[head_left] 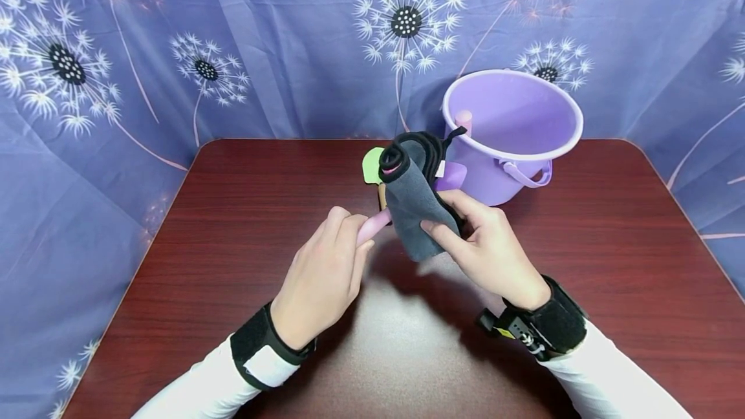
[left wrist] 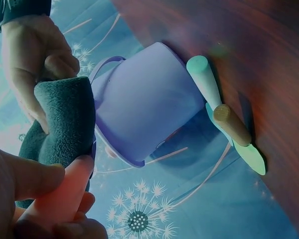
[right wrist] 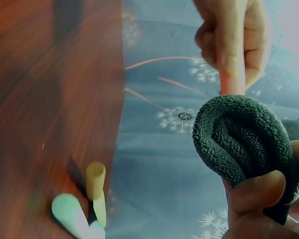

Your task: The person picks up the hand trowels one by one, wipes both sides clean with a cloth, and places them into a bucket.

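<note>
My left hand (head_left: 326, 267) grips a pink handle (head_left: 372, 226) above the table. A broad purple blade (head_left: 451, 176), apparently the same tool's head, shows beyond a dark grey cloth (head_left: 416, 218) with black edging. My right hand (head_left: 495, 244) pinches this cloth between thumb and fingers, folded around the tool. In the right wrist view the cloth (right wrist: 239, 134) is bunched in thick loops just below the handle. The left wrist view has the handle (left wrist: 60, 199) close up between thumb and fingers. Cloth hides the tool's middle.
A purple bucket (head_left: 495, 176) stands at the back right, a pink rod end (head_left: 464, 121) inside its rim. Behind the cloth lie a tan-handled tool (left wrist: 232, 124) with a light green blade and a mint-handled one (left wrist: 205, 82). A dandelion-print curtain (head_left: 302, 70) backs the table.
</note>
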A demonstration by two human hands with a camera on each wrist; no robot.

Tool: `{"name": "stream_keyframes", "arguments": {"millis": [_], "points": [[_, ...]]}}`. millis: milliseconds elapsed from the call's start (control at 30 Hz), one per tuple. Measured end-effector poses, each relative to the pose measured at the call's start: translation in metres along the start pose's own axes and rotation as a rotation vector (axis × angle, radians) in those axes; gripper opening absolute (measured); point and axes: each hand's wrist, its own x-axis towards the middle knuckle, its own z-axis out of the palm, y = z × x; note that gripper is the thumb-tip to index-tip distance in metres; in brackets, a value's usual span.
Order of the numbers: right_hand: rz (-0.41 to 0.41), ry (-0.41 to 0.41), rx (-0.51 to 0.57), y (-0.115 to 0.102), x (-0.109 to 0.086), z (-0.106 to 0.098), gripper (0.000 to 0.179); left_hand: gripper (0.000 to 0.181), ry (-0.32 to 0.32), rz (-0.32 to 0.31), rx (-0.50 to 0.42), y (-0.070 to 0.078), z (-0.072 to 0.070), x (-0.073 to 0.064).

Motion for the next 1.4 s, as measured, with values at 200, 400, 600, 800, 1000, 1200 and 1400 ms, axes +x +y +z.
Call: {"name": "stream_keyframes", "arguments": {"millis": [200,400,600,800,1000,1200,1400], "points": [[-0.053,0.068,-0.157,0.009,-0.001,-0.001,0.032,0.021,0.001,-0.009,-0.007,-0.001,-0.001,0.001],[-0.098,0.098,-0.297,0.011,-0.001,-0.006,0.032,0.021,-0.001,-0.012,-0.008,-0.001,-0.002,0.002],[-0.131,0.098,-0.357,0.012,-0.001,-0.012,0.031,0.022,-0.011,-0.011,0.007,0.000,-0.003,0.003],[-0.144,0.113,-0.401,0.014,0.000,-0.020,0.032,0.022,-0.011,-0.008,0.011,0.000,-0.003,0.003],[-0.141,0.151,-0.464,0.015,0.003,-0.029,0.031,0.022,-0.003,0.006,0.026,0.000,-0.003,0.002],[-0.136,0.207,-0.493,0.014,0.005,-0.037,0.030,0.023,-0.006,0.009,0.031,0.000,-0.004,0.002],[-0.139,0.250,-0.516,0.015,0.008,-0.042,0.028,0.023,-0.009,0.007,0.028,0.000,-0.004,0.001]]}}
